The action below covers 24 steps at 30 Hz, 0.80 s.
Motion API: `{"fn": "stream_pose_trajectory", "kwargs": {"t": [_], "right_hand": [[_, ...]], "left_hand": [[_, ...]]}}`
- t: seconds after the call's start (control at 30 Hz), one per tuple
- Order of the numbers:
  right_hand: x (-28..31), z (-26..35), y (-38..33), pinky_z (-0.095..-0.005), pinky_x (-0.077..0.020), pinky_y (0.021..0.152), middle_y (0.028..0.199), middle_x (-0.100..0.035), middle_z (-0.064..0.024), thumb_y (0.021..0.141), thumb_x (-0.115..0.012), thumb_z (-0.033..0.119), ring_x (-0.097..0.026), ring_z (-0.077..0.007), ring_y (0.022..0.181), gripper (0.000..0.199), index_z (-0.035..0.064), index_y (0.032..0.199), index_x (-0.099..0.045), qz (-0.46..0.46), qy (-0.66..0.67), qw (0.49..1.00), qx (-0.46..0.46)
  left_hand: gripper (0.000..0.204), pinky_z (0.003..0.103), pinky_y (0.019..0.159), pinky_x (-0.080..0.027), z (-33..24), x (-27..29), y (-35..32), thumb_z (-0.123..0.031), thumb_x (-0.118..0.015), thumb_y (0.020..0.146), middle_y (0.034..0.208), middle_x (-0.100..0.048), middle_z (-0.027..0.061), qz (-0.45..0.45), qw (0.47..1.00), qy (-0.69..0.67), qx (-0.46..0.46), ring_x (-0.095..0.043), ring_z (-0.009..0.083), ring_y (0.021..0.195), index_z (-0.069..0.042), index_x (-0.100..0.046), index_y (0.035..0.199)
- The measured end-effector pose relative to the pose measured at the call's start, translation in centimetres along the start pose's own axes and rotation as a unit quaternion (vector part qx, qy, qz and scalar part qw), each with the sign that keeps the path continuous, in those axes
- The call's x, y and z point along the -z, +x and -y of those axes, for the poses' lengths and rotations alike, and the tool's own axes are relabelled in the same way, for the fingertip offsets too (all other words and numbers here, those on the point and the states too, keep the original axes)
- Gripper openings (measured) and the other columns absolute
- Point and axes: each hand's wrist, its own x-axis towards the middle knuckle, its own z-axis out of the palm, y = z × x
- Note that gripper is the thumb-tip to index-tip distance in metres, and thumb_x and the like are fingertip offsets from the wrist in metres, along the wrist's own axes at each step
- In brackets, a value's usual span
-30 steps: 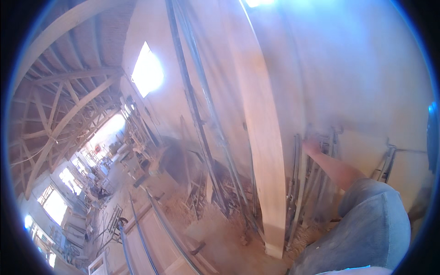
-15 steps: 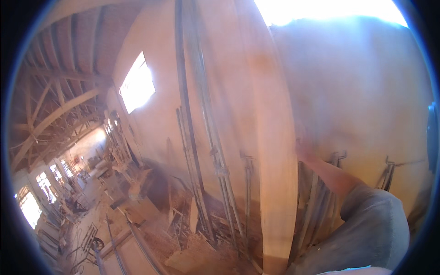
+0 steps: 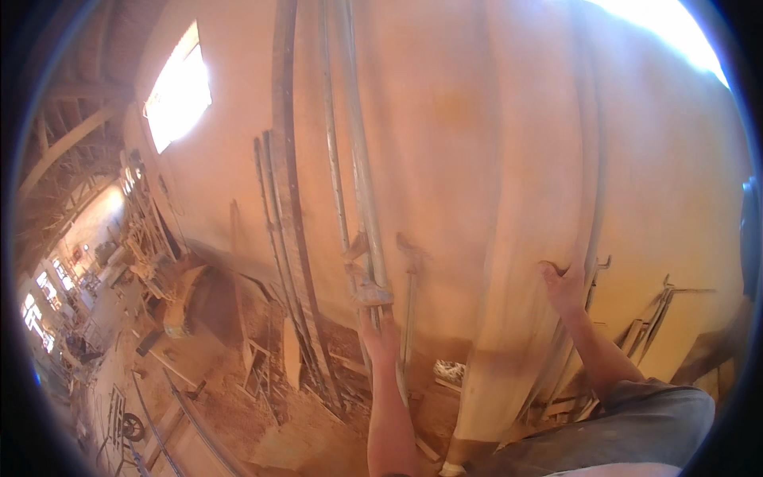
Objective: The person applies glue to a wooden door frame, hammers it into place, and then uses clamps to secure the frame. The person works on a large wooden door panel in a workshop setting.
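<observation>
A tall pale wooden board (image 3: 497,374) leans upright against the wall in front of me. My right hand (image 3: 566,290) is closed on its right edge, thumb on the near side, with the other fingers partly hidden. To the left, long metal pipe clamps (image 3: 356,159) stand against the same wall. My left hand (image 3: 381,334) reaches up to them, its fingers closed around a pipe just below a clamp jaw (image 3: 372,296); blur softens the fingertips.
A dark upright beam (image 3: 284,119) and thin rods (image 3: 274,215) lean farther left. Shorter clamps (image 3: 656,314) stand at the right by the wall. Offcuts and sawdust cover the floor (image 3: 294,445). A wheeled metal frame (image 3: 131,428) is at the lower left.
My left hand has come into view and onto the pipe clamp. The board has tilted, its upper part shifting right with my right hand. The view has turned right and downward.
</observation>
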Motion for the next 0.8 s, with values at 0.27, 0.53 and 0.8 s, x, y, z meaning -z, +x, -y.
{"fn": "stream_pose_trajectory", "kwargs": {"t": [0.27, 0.53, 0.8], "right_hand": [[-1.5, 1.2, -0.3, -0.0299, -0.0533, 0.091, 0.142, -0.046, -0.0131, 0.093, -0.071, 0.005, -0.057, -0.0176, 0.113, 0.082, -0.0069, 0.157, -0.021, -0.052, 0.048, 0.997, -0.029], [-1.7, -1.4, -0.1, -0.0343, -0.0522, 0.098, 0.150, -0.044, -0.0195, 0.089, -0.070, 0.002, -0.055, -0.0244, 0.125, 0.087, -0.0062, 0.159, -0.018, -0.089, -0.022, 0.996, 0.002], [-0.6, -1.7, -0.1, -0.0305, -0.0547, 0.091, 0.136, -0.055, -0.0157, 0.086, -0.068, -0.001, -0.062, -0.0206, 0.113, 0.090, -0.0045, 0.160, -0.017, -0.084, -0.039, 0.995, 0.043]], "left_hand": [[0.075, 0.049, 0.096, -0.050, -2.7, -3.0, 3.2, -0.013, -0.071, 0.094, 0.137, -0.054, 0.0299, -0.053, 0.971, -0.113, 0.203, -0.061, 0.0413, 0.118, 0.002, -0.028, 0.153], [0.074, 0.046, 0.094, -0.052, -4.8, -3.5, 1.0, -0.017, -0.072, 0.094, 0.135, -0.057, 0.0300, -0.046, 0.969, -0.036, 0.240, -0.062, 0.0414, 0.118, 0.004, -0.033, 0.153], [0.064, 0.045, 0.081, -0.055, -4.0, -0.1, 0.7, -0.025, -0.079, 0.084, 0.100, -0.074, 0.0237, -0.022, 0.991, 0.039, 0.123, -0.072, 0.0395, 0.094, 0.000, -0.057, 0.139]]}}
